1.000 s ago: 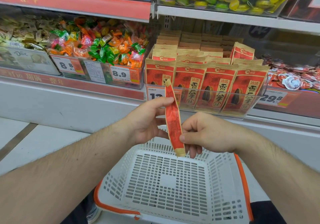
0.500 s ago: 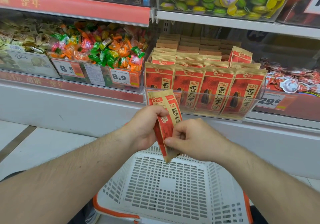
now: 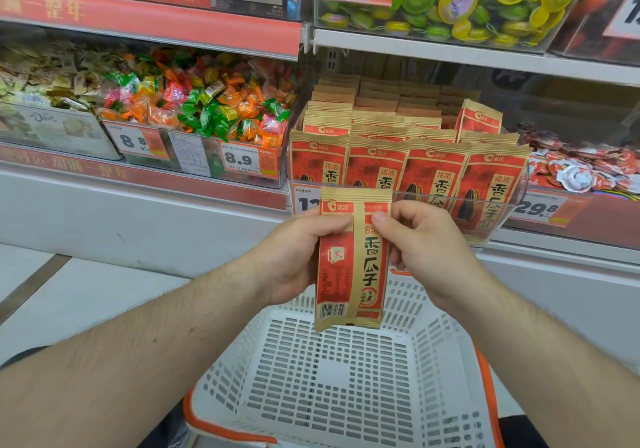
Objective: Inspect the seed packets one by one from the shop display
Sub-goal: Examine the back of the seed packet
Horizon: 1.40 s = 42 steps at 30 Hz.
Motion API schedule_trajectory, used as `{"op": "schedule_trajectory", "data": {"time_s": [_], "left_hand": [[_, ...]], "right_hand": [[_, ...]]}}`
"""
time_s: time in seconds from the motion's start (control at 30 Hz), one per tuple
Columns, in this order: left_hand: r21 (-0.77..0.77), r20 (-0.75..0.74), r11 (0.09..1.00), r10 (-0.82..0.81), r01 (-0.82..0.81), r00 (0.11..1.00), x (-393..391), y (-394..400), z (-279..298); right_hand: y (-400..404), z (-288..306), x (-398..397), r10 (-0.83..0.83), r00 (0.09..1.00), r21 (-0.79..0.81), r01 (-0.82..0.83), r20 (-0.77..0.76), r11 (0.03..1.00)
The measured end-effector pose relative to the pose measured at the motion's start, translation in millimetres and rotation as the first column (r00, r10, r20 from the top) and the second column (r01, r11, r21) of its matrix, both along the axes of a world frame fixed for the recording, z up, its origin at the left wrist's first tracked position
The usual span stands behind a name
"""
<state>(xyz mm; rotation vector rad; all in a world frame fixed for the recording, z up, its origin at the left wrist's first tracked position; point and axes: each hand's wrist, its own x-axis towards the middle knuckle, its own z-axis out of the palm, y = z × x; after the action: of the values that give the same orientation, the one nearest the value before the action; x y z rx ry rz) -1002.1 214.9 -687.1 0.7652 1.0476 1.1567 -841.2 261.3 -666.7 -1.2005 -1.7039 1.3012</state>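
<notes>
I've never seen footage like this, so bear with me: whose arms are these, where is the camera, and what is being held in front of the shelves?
There is no machine here. A person wears a camera on the head, looking forward and down, so the two arms reaching in from below are their own. The left hand and right hand together hold one seed packet upright by its side edges, its barcode side facing the camera. Under it sits a white shopping basket with orange trim, with nothing visible inside. Behind, a clear display bin holds rows of matching packets, beside a bin of wrapped candies.
</notes>
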Motion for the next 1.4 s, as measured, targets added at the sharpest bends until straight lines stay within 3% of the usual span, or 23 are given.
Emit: {"op": "schedule_trajectory", "data": {"time_s": [0.13, 0.57, 0.77, 0.9, 1.1, 1.27, 1.4], "left_hand": [[0.073, 0.021, 0.993, 0.086, -0.087, 0.996, -8, 2, 1], [0.097, 0.054, 0.995, 0.026, -0.031, 0.998, -12, 0, 0], [0.081, 0.003, 0.997, -0.016, 0.016, 1.0, -15, 0, -1], [0.065, 0.042, 0.997, 0.026, -0.029, 0.999, -13, 0, 0], [0.053, 0.16, 0.996, 0.068, -0.078, 0.985, -17, 4, 1], [0.039, 0.01, 0.999, -0.034, 0.034, 0.999, -23, 2, 2], [0.048, 0.025, 0.997, -0.054, 0.052, 0.998, -25, 1, 4]], "right_hand": [[-1, 1, 1, -0.013, 0.999, 0.037, 0.015, -0.042, 0.999], [1, -1, 3, -0.007, 0.998, 0.067, 0.011, -0.064, 0.998], [2, 3, 3, -0.058, 0.988, -0.009, 0.057, -0.145, 0.998], [5, 3, 5, 0.0, 0.995, -0.046, -0.005, -0.104, 0.999], [3, 4, 10, 0.209, 0.967, -0.146, -0.188, 0.143, 0.971], [5, 5, 9, 0.152, 0.987, -0.145, -0.145, 0.042, 0.979], [7, 8, 13, 0.215, 0.977, -0.211, -0.211, -0.001, 0.955]]}}
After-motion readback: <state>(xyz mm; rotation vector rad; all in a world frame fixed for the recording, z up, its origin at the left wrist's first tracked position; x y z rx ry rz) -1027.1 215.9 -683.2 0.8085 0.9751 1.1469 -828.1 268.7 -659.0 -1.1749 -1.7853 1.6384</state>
